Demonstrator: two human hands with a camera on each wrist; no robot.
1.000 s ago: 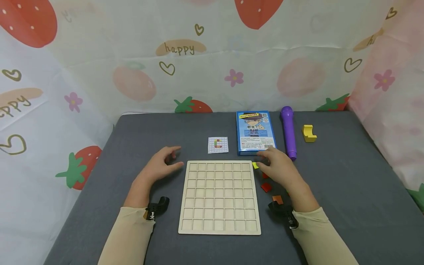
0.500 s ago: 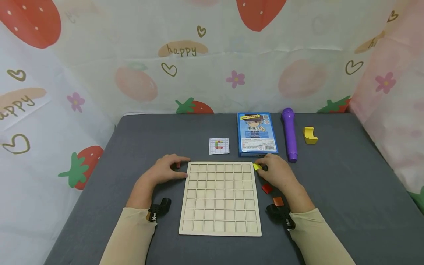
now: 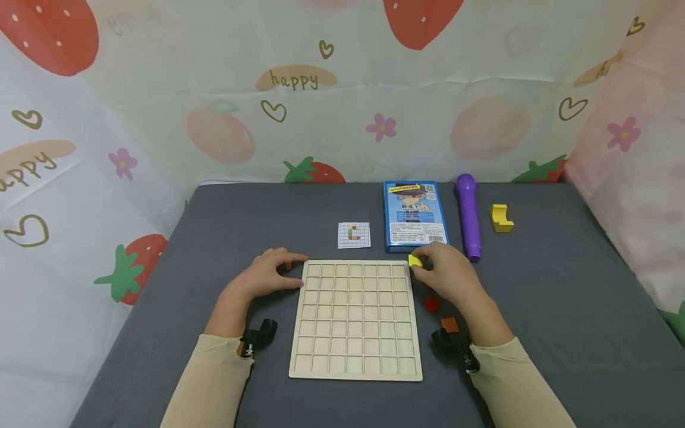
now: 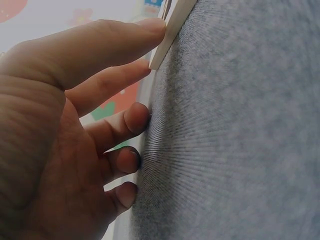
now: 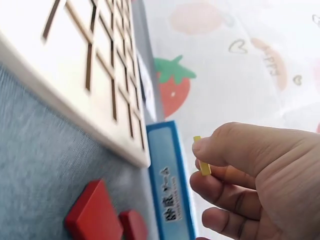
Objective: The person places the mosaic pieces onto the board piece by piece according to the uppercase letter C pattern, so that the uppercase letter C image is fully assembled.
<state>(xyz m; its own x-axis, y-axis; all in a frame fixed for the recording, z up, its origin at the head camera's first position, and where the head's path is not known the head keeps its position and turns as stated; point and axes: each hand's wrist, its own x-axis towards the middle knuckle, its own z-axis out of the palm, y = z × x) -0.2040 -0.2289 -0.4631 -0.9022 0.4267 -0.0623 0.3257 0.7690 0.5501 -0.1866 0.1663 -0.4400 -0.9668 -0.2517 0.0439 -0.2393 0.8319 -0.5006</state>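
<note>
Yellow flat square tile (image 3: 414, 261): held in the bare right hand (image 3: 451, 274), at the far right corner of the pale wooden grid board (image 3: 354, 313). Relation of interest: tile to board. In the head view the tile lies just off that corner, with the grid cells leftward and toward the person. The right-wrist view shows a gap between tile and board, the tile apparently raised off the table.

Orientation: seen edge-on from the right wrist, the tile is a thin strip standing near upright in that view, slightly slanted. From above no side is clearly longer; its free part points left, boardward. Exact tilt uncertain.

Right hand: thumb and fingertips closed together in a pinch on the tile; nearer hand by far. Left hand (image 3: 261, 275): fingers relaxed and apart, thumb and index tip touching the board's far left corner; nothing grasped.

Further out: red square tile (image 3: 431, 304) and orange square tile (image 3: 450, 324) right of the board; blue printed card box (image 3: 414, 217) just beyond the right hand; small white grid-patterned card (image 3: 354, 235) beyond the board.
</note>
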